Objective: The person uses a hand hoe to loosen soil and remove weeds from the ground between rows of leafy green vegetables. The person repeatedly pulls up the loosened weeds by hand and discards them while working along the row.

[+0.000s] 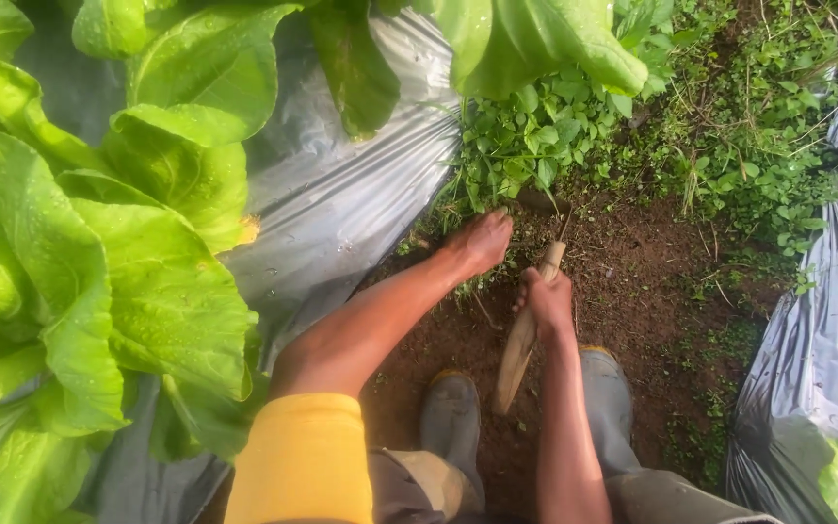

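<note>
Wooden tool handle [524, 335] gripped at centre frame by the closed right hand [547, 301], its working end hidden among weeds [535, 136] at twelve o'clock, left hand [480, 241] closed on weed stems, grey boots [453, 427] planted at six o'clock, silver mulch sheet [341, 204] and leafy greens [99, 272] spread at nine o'clock.

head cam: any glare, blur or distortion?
Head view: soft daylight, no hard shadows; pale glare on the grey plastic mulch and wet leaves; wide-angle bending toward the edges; near yellow sleeve slightly soft; left hand in the weeds and right hand on the wooden handle are sharp.
</note>
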